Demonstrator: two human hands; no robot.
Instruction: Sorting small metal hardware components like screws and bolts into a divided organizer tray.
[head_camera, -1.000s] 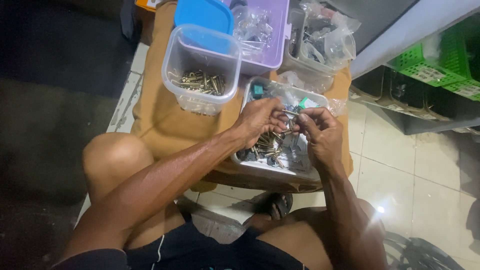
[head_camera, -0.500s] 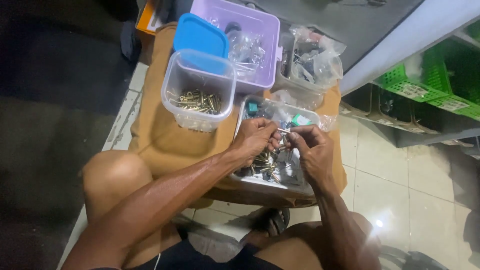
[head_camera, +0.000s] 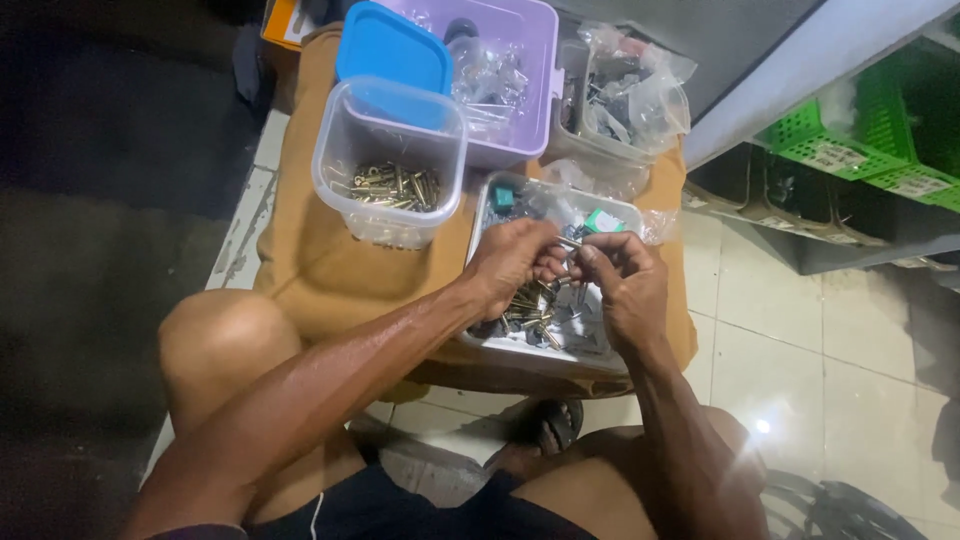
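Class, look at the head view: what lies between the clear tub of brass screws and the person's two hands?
In the head view, only bare tan cloth lies between the clear tub and the left hand. The right hand sits beyond, over the clear tray.

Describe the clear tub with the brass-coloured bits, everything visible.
The clear tub is a squarish, round-cornered container of see-through plastic, open on top and upright on the tan cloth. A loose heap of brass-coloured small metal parts covers its bottom. A blue lid lies just behind its rim. Neither hand touches it.
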